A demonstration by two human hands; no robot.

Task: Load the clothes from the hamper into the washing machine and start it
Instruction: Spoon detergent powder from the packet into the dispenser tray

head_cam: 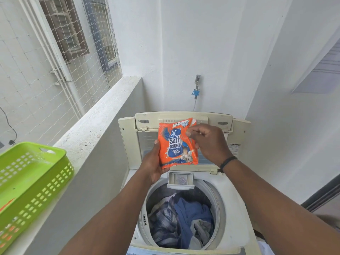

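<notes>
Both forearms enter from bottom of frame, elbows cut off. Left hand [153, 163] grips lower left edge of orange detergent packet [177, 143], fingers behind it and hidden. Right hand [207, 142] pinches packet's upper right corner; black band on that wrist. Packet held upright at centre frame, before raised lid [184, 124] of washing machine [237, 234]. Clothes [182, 219], blue and grey, piled in drum at lower centre; individual garments hard to tell apart. Detergent drawer [180, 179] pulled out above drum. Control panel cut off at bottom edge. Green hamper [35, 183] on concrete ledge [92, 137], lower left, partly cropped. White walls; tap [196, 87] upper centre; netted opening upper left.
</notes>
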